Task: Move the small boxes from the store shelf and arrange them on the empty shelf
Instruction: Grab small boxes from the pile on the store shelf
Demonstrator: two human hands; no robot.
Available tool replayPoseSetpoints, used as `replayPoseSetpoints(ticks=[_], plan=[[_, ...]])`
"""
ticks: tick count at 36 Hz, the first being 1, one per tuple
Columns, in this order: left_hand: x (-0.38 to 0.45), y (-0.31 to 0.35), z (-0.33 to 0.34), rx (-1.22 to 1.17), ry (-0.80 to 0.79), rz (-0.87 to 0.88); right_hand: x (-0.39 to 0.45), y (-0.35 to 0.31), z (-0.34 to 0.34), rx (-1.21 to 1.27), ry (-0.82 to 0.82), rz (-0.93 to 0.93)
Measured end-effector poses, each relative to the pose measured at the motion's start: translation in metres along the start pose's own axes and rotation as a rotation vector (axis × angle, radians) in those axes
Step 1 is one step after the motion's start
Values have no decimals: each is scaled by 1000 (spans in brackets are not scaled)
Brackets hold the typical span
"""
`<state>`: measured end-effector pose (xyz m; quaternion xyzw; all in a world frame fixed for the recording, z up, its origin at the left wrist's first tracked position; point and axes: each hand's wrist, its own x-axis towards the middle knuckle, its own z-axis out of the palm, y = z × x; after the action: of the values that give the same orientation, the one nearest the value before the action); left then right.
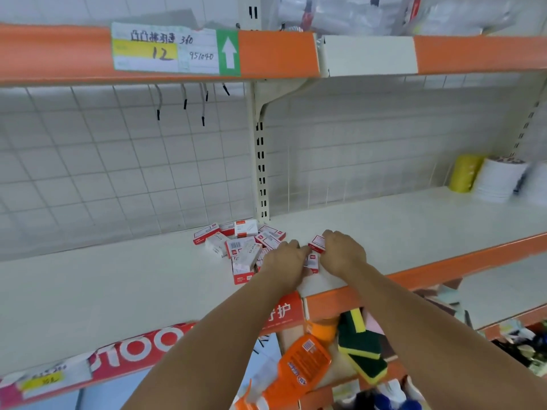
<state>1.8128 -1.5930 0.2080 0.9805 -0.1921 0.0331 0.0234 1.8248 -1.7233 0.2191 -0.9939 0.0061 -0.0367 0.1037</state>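
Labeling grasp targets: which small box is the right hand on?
The lone box under the right hand's fingertips, right of the heap, nearest the upright.

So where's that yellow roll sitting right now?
The yellow roll stands at the far right of the shelf, against the back, touching a white stack.

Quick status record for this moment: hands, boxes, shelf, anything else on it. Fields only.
left hand: on the shelf, fingers over the right edge of the box pile; grip hidden
right hand: fingers curled round a small red-and-white box
box pile: loose heap of small red-and-white boxes by the upright post, not arranged
shelf: cream surface, orange front edge, bare to the right of the hands
far right of shelf: yellow roll beside a white stack
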Motion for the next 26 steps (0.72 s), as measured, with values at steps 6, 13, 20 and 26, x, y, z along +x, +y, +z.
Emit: replayPoseSetpoints(ticks=[6,13,20,26], plan=[[-21,-6,-17,-34,72,-130,-3,-8,-8,-16,40,-132],[-75,-28,-26,-1,99,-344,-22,-40,-8,-14,47,-355],[-141,-50,-33,-4,152,-563,-51,-87,-3,49,52,-558],[-204,-68,-31,-15,153,-734,-82,-135,8,64,-17,-731]])
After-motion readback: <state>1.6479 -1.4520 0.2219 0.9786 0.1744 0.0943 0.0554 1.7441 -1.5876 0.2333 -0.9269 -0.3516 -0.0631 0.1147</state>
